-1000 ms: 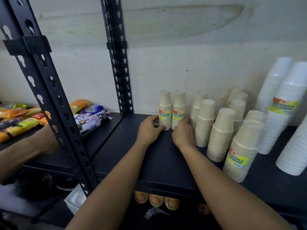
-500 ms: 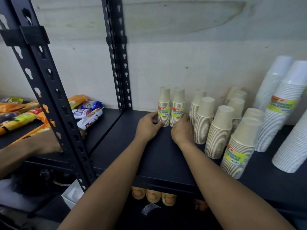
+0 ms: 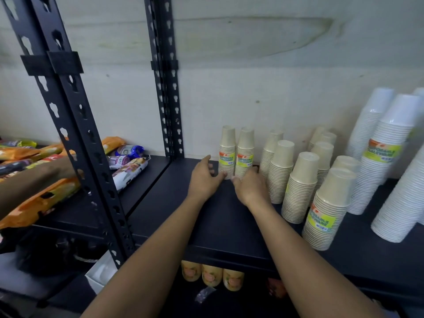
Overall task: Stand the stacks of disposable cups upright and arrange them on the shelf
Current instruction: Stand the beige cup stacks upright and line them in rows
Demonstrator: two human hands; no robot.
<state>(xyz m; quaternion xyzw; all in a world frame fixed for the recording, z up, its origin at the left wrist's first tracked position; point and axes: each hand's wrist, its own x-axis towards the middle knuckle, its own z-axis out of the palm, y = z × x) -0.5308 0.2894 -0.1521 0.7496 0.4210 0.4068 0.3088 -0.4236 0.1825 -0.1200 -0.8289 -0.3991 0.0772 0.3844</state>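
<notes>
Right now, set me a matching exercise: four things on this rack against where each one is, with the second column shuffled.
1 left hand
2 white cup stacks
3 snack packets
4 bottles

A under the shelf
B far right of the shelf
C bay left of the black upright
D at the foot of the leftmost beige stack

Pairs: 1-D, 2-B, 3-C, 4-A

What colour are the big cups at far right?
The big cups are white; head view shows them.
</notes>
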